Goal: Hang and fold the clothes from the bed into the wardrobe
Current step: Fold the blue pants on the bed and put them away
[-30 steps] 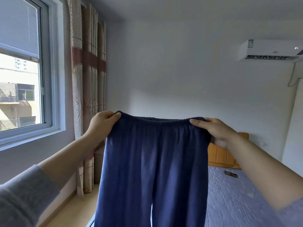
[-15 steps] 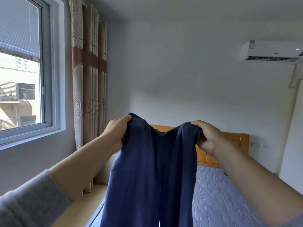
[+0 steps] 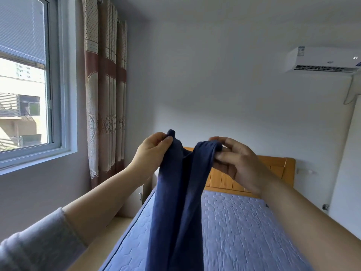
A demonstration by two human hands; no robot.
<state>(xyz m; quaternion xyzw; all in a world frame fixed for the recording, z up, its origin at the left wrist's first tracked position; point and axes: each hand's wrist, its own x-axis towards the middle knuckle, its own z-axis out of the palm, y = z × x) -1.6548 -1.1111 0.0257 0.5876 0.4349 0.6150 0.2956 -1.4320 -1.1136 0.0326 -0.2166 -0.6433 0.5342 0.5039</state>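
A pair of dark blue trousers (image 3: 176, 202) hangs in front of me over the bed (image 3: 238, 227), its waistband folded so the two halves lie close together. My left hand (image 3: 152, 151) pinches the left end of the waistband between thumb and fingers. My right hand (image 3: 234, 161) holds the right end, fingers partly spread around the fabric. The trouser legs run down out of the bottom of the head view. The wardrobe is not in view.
The bed has a quilted blue cover and a wooden headboard (image 3: 273, 169) against the far wall. A window (image 3: 23, 94) and patterned curtains (image 3: 105, 98) stand at the left. An air conditioner (image 3: 320, 59) hangs high at the right. A white surface (image 3: 349, 163) fills the right edge.
My hands have come together and lowered, bringing the two ends of the waistband close so the spread trousers now hang folded lengthwise. The bed and headboard are now more visible.
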